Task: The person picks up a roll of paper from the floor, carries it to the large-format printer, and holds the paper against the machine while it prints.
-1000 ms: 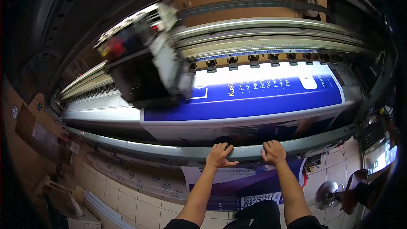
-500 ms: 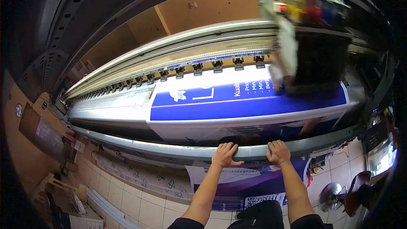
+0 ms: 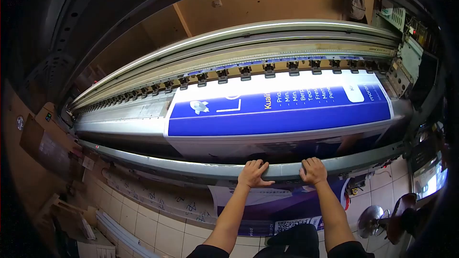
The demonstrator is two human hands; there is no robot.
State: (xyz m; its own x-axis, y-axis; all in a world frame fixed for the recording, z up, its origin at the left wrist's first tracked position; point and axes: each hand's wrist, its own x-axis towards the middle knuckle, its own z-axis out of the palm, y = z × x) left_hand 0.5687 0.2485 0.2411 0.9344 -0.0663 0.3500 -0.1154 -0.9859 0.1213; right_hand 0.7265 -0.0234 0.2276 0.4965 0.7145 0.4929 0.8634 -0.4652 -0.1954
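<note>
My left hand (image 3: pixel 253 174) rests on the metal front rail (image 3: pixel 153 163) of a wide-format printer, its fingers curled over the top and its thumb pointing right. A short way to the right, my right hand (image 3: pixel 313 171) grips the same rail with bent fingers. Beyond the rail, a blue and white printed banner (image 3: pixel 277 119) lies across the platen, with a rocket picture and lines of text. Its lower part drops behind the rail and shows again below as a purple banner section (image 3: pixel 306 205) with a QR code.
A row of black pinch rollers (image 3: pixel 245 72) runs along the platen below the long guide beam (image 3: pixel 267 31). The print carriage (image 3: pixel 413 50) is at the right end. A round stool (image 3: pixel 372 220) and a lit screen (image 3: pixel 430 179) stand at right. White pipes (image 3: pixel 122 236) lie on the tiled floor.
The print carriage has travelled from above the banner to the right end, uncovering more text and a white label. Both hands have stayed in place on the rail.
</note>
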